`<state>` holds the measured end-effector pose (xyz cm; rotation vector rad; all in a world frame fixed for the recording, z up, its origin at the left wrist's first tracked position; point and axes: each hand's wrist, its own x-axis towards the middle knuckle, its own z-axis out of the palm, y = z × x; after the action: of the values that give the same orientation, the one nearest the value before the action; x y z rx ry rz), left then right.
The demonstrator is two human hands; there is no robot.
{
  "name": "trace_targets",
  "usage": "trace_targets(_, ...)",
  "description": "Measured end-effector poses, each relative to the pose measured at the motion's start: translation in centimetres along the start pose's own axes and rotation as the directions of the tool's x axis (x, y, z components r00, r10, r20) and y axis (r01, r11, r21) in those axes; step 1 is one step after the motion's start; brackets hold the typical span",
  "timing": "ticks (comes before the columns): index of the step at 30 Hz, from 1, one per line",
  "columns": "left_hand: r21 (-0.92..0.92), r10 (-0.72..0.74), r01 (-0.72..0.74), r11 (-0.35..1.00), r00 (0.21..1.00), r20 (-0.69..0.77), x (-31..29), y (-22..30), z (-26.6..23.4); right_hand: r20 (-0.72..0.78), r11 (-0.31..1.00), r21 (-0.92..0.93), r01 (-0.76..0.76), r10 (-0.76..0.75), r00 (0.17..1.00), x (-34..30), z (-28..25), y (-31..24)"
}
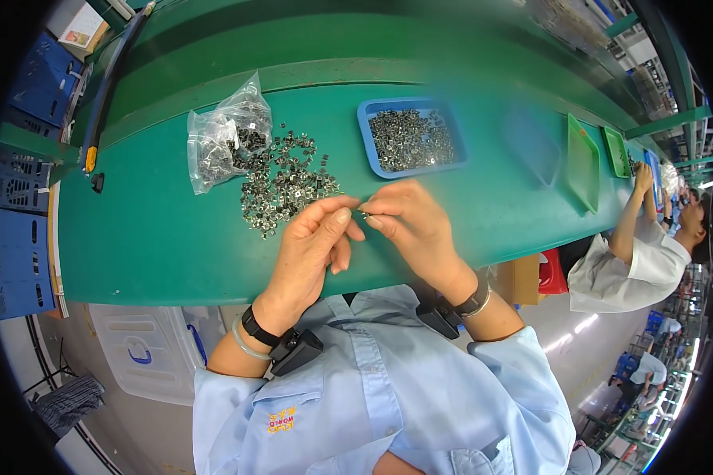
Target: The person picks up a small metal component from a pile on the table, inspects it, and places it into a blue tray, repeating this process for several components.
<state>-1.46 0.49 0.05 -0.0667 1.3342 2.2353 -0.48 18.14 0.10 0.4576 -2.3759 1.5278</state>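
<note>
My left hand (309,241) and my right hand (413,226) meet fingertip to fingertip above the near side of the green table. In the right hand's thumb and forefinger a tiny metal and black part (364,213) is pinched. The left thumb and forefinger are pressed together beside it; whatever lies between them is too small to make out. Just beyond the left hand spreads a loose pile of small black and silver parts (285,188). A clear plastic bag (211,154) spills more of them. Farther right, a blue tray (364,131) is filled with similar small parts.
On the right of the green table (166,253) lie a green tray (582,162) and a smaller one (616,150). A co-worker (630,265) sits there. Blue crates (20,261) stand at the left, and a lidded white box (139,348) sits on the floor.
</note>
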Motion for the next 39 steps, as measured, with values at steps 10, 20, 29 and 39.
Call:
trace_targets(10, -0.063, -0.081, 0.085, 0.994, 0.994, 0.069, -0.4, -0.1, 0.5, -0.067, 0.986, -0.120, 0.113, -0.122, 0.990, -0.7, 0.3, 0.0)
trace_targets(20, -0.044, -0.054, 0.058, 0.997, 0.995, 0.086, -1.0, -0.1, 1.1, -0.025, 0.945, -0.206, 0.254, -0.265, 0.964, -1.1, -0.6, -0.3)
trace_targets(29, -0.157, -0.037, 0.064, 0.985, 0.985, 0.168, -1.4, -0.8, 0.9, -0.025, 0.964, -0.143, 0.226, -0.231, 0.973, -2.1, -0.6, -0.8)
trace_targets(39, -0.115, -0.028, 0.051, 0.992, 0.981, 0.194, -1.3, -1.3, 0.4, -0.017, 0.974, -0.105, 0.199, -0.201, 0.979, -2.6, -0.4, -0.5)
